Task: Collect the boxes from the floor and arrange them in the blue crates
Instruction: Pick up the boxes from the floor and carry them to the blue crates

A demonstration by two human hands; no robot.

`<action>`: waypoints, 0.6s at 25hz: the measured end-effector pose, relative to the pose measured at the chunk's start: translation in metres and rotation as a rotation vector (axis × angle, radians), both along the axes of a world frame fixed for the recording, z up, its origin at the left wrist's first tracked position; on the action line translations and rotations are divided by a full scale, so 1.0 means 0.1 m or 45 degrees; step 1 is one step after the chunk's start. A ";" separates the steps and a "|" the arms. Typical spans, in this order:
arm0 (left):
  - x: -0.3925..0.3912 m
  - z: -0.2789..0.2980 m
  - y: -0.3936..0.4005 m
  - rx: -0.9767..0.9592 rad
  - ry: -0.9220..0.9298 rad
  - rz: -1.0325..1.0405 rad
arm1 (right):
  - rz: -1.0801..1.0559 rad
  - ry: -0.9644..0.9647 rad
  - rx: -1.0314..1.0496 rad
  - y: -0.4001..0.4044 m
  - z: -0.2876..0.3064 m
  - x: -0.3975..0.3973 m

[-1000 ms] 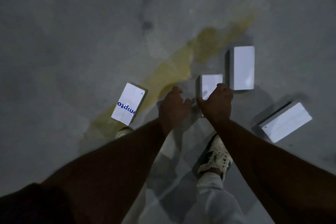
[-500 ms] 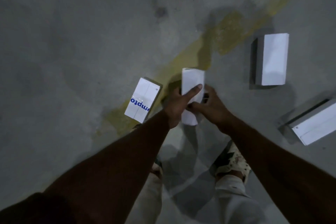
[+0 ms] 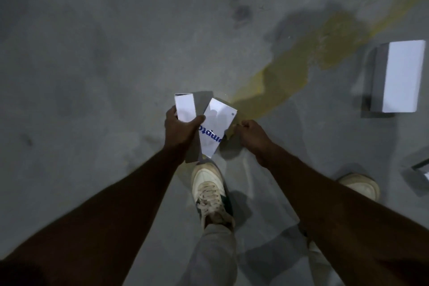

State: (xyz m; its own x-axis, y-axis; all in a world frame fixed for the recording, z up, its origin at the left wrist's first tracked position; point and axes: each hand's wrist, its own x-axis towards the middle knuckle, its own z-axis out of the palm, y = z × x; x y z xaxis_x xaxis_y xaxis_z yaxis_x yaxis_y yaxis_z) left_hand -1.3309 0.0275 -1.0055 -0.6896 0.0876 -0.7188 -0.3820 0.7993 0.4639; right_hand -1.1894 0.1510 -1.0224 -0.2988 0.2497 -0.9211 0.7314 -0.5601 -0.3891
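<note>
Left hand (image 3: 181, 126) now grips the plain box (image 3: 185, 107) alone, lifted off the floor; right hand (image 3: 251, 136), released, reaches curled for the printed box (image 3: 217, 127) lying beside it.

Both my bare forearms reach forward and down, converging ahead of me. My left hand (image 3: 182, 126) curls its fingers and thumb round a white box (image 3: 185, 107), thumb across its lower face. My right hand (image 3: 251, 136) is lower and to the right, knuckles up, fingers curled in, nothing visibly in its grip.
</note>
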 end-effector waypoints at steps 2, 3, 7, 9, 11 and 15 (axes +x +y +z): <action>-0.07 -0.25 -0.14 -0.139 -0.061 -0.232 | -0.033 0.068 -0.104 -0.12 -0.08 -0.14; -0.07 -0.41 -0.22 -0.183 -0.100 -0.362 | -0.086 0.098 -0.158 -0.18 -0.12 -0.20; 0.08 -0.36 -0.10 0.075 -0.299 -0.298 | -0.353 0.125 -0.254 -0.31 -0.20 -0.29; 0.18 -0.33 0.02 0.191 -0.387 -0.209 | -0.408 0.133 -0.184 -0.26 -0.14 -0.23; 0.31 -0.24 0.20 0.248 -0.481 -0.168 | -0.413 0.142 -0.060 -0.14 -0.04 -0.06; 0.65 0.02 0.68 0.334 -0.695 -0.183 | -0.520 0.110 0.025 0.18 0.24 0.38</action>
